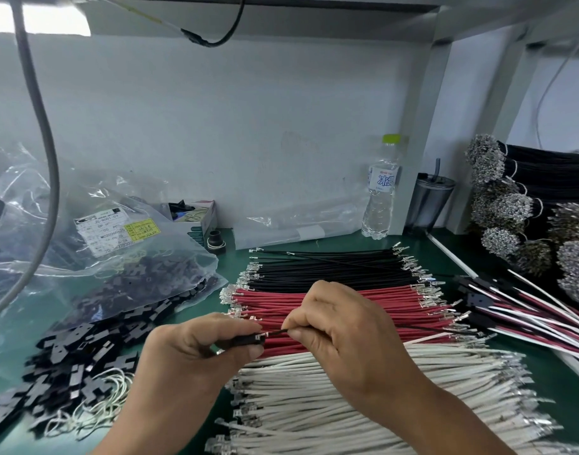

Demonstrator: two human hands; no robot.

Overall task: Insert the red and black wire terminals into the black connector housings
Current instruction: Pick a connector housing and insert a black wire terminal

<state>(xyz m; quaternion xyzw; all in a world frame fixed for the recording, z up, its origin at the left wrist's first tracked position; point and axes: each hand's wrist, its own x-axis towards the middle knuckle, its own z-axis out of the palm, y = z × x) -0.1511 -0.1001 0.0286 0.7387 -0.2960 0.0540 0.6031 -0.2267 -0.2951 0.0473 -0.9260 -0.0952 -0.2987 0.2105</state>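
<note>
At the centre of the frame, three rows of wires (330,300) lie side by side on the bench (544,366), one behind another. The left hand (196,349) and right hand (343,333) meet just in front of the middle row, over the nearest one. A heap of connector housings (78,356) fills the lower left, spilling from a plastic bag (94,238) behind it. A water bottle (380,195) and a cup (429,205) stand against the back wall, right of centre. Bundled wires (527,205) stack at the far right
</note>
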